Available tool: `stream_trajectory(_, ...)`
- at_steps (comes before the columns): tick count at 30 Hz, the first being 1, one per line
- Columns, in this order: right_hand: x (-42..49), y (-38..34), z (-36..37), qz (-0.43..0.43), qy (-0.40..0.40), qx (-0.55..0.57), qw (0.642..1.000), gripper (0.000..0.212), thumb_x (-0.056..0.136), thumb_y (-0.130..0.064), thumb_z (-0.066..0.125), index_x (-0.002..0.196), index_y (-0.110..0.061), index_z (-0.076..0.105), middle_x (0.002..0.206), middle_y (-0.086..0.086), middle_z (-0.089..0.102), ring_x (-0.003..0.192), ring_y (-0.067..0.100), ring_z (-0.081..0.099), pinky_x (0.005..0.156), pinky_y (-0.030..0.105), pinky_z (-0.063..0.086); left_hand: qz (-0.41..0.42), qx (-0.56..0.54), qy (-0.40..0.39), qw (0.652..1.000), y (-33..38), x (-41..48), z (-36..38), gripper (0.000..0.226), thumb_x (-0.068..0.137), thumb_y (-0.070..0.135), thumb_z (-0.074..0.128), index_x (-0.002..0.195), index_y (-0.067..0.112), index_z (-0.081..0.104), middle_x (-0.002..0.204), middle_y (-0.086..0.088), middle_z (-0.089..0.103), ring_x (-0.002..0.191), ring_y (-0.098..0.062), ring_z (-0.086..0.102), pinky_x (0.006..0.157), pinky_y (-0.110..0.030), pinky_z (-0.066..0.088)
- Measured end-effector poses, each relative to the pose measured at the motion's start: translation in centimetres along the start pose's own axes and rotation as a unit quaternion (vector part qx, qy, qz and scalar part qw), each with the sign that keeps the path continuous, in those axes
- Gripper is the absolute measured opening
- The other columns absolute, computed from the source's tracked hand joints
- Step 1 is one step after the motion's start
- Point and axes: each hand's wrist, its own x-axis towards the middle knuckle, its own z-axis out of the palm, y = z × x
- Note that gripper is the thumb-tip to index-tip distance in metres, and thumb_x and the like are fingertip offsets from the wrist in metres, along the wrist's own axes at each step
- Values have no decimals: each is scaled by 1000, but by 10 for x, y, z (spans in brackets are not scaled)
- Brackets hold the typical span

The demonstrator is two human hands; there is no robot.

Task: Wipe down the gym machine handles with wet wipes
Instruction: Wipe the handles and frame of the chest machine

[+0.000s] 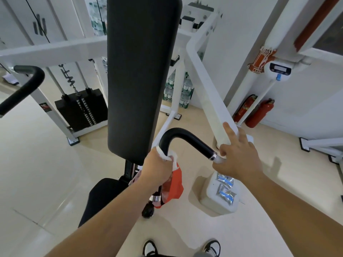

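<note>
No legible text, label or number anywhere

A glossy cream tiled floor (46, 164) catches soft, even light below plain white walls (241, 43). At the floor's right edge two red fire extinguishers (260, 113) stand against the wall, either side of a slim white pipe (259, 98) that rises to a small white meter box (278, 70). Shrink-wrapped packs of bottled water (185, 93) are stacked at the far edge. To the left, a black weight stack (81, 110) sits in a white steel frame (55, 51).
</note>
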Motion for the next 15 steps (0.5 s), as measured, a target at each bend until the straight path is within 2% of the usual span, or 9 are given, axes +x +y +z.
stream_trajectory(2,-2,-1,-1,6,-3,-6,1000,33,70,-64,60,80,-33,66,172,-5,-4,153,37,9,101,47,46,2,-14,8,1000,14,16,0,33,96,36,59,115,10,59,77,-4,69,58,-12,65,52,-24,49)
stream_trajectory(4,-2,-1,1,2,5,-9,1000,33,69,-64,60,78,-33,66,172,-5,-2,153,37,10,99,47,48,22,-21,28,999,9,6,-1,34,95,40,62,118,15,58,83,1,69,68,-11,68,57,-24,51)
stream_trajectory(8,0,1,5,-4,21,1,1000,32,68,-63,60,74,-32,66,172,-3,6,151,39,16,95,48,50,-5,6,8,1000,-30,-41,8,22,100,32,60,117,19,54,97,1,68,90,-16,69,84,-36,60)
stream_trajectory(11,-1,1,6,-6,23,13,1000,33,66,-63,58,73,-32,64,172,-3,6,151,40,16,95,49,49,-54,37,-42,997,-39,-51,6,17,102,33,60,109,24,48,99,1,67,88,-15,71,79,-34,64)
stream_trajectory(13,-1,1,5,-8,19,10,1000,32,68,-64,58,75,-33,63,172,-4,1,153,39,11,98,49,48,-30,31,-42,998,-30,-32,0,31,96,34,67,119,18,56,102,2,69,90,-16,70,79,-34,63)
stream_trajectory(15,-1,0,2,-3,8,11,1000,33,69,-64,57,78,-33,63,172,-5,-3,154,37,7,103,48,46,2,-15,-31,999,-7,-6,-6,29,95,29,67,117,11,61,93,-4,75,77,-19,72,71,-37,63)
